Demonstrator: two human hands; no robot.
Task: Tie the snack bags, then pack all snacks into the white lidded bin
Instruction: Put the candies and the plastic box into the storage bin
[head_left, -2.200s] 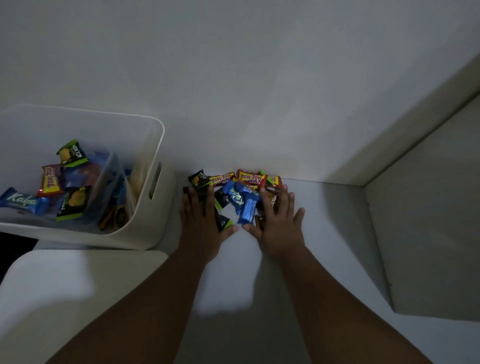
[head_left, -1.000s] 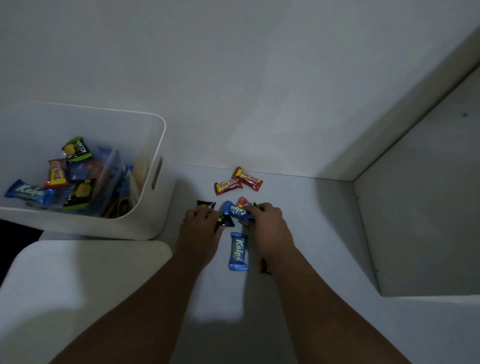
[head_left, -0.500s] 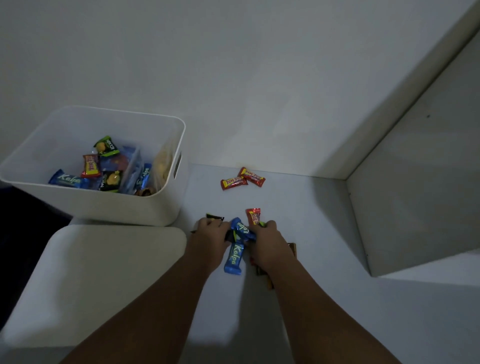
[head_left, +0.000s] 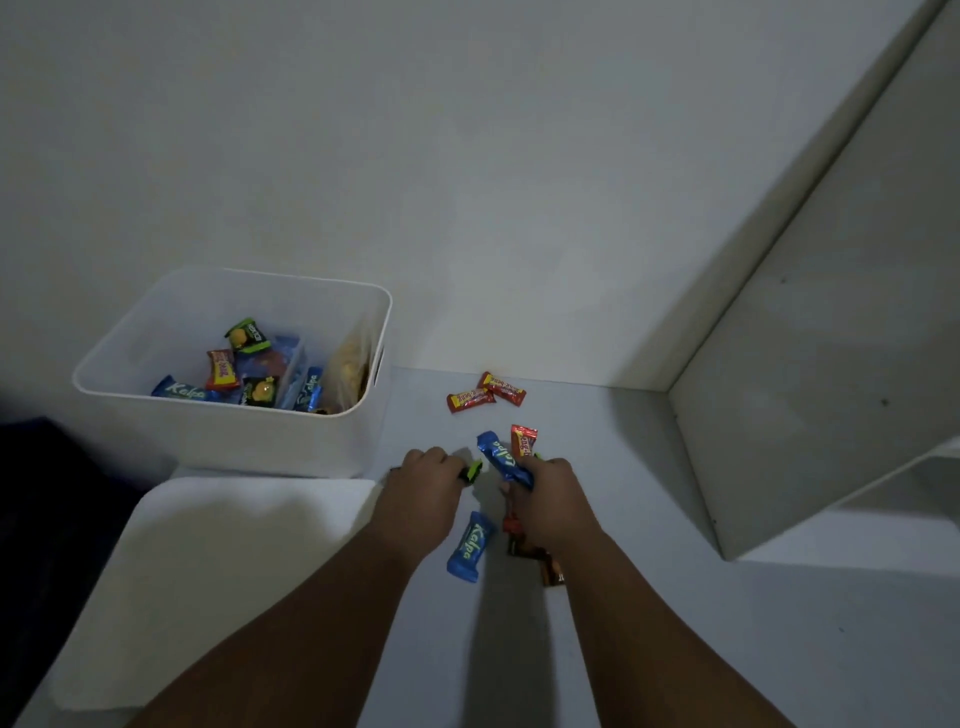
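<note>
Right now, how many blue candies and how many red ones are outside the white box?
Blue candies: 2, one held in the right hand.
Red candies: 3.
Total: 5, leaving out pieces half hidden under that hand.

Dim light — plain white wall (head_left: 467, 156), white cabinet (head_left: 831, 374) (right side).

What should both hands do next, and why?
Probably carry both handfuls to the white bin and drop them in. The left hand grips a black-green packet, the right hand grips a blue bar; the bin stands open to the left, already holding snacks.
</note>
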